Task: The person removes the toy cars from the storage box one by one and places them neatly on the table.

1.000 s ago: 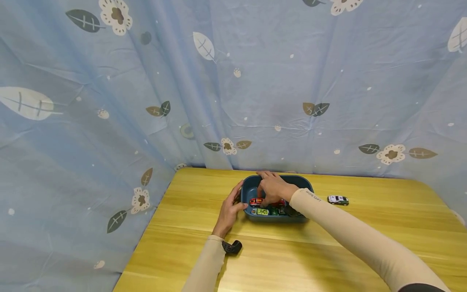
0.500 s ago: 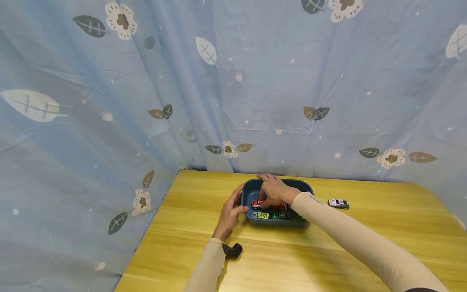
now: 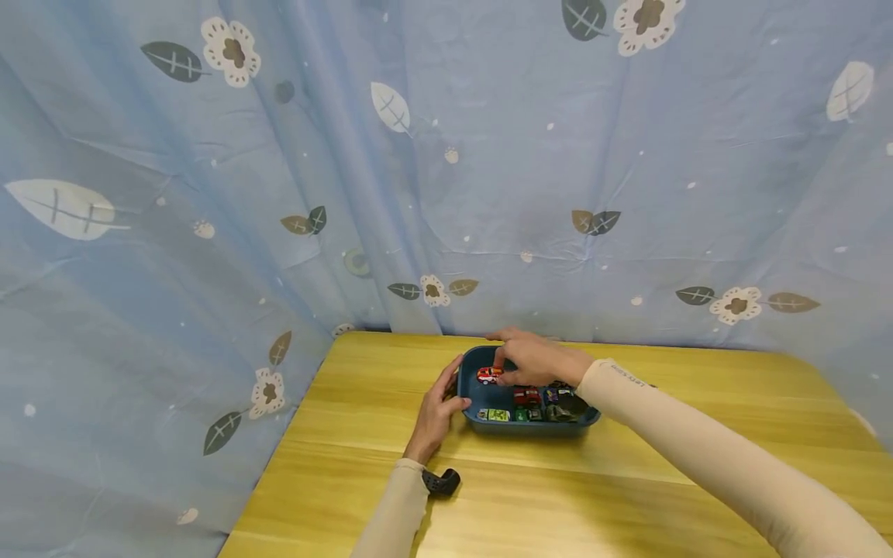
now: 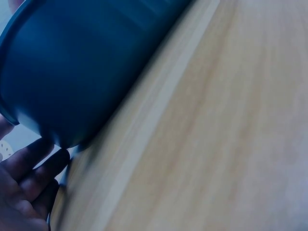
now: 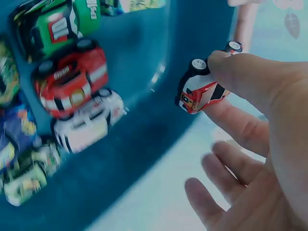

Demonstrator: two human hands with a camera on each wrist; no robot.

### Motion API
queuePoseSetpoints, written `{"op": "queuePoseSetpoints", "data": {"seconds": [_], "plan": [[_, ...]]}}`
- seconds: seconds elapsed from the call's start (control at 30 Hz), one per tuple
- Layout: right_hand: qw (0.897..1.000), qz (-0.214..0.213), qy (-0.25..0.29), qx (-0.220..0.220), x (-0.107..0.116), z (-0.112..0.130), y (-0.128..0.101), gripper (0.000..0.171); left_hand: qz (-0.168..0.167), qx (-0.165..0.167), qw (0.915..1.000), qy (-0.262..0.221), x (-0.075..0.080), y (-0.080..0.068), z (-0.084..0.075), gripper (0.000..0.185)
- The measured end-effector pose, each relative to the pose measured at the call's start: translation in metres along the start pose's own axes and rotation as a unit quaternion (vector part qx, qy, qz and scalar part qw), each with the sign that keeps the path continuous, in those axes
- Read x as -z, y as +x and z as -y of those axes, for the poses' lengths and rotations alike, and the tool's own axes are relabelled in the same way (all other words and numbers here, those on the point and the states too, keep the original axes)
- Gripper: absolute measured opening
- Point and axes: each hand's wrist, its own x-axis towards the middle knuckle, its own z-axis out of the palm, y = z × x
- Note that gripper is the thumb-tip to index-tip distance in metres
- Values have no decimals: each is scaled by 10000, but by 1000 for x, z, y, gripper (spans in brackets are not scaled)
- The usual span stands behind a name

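Observation:
In the head view my right hand point(image 3: 533, 358) is over the left part of a dark blue plastic tub point(image 3: 466, 380). Between thumb and index finger it pinches a red and white toy car point(image 3: 489, 375), clear of the other cars in the right wrist view; the other fingers are spread. My left hand point(image 3: 434, 415) holds the tub's left end, its thumb at the near rim and fingers along the outer wall. Inside lie a red toy car point(image 5: 72, 79), a white toy car point(image 5: 89, 120), a green toy car point(image 5: 57, 26) and several others.
The tub stands on a yellow wooden table point(image 3: 349, 387) near its back edge. A blue patterned curtain point(image 3: 488, 194) hangs behind and to the left. A dark strap device point(image 3: 441, 482) sits on my left wrist. My right sleeve point(image 3: 684, 434) crosses the table's right side.
My right hand has lifted the red and white toy car from among the others, uncovering more cars. The sleeve now hides most of the white car on the table. My left hand stays put.

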Motion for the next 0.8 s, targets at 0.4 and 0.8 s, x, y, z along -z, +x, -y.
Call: {"op": "queuePoseSetpoints", "data": {"seconds": [0.4,0.8], "plan": [[9982,-186,-564,97,52,-23,-70,18,-4,-110,9999,91,-3,0,3,83],[9954,-176,-462,-818,46,-85,-166,6,271,-31,9996,66,2,0,-20,82]]}}
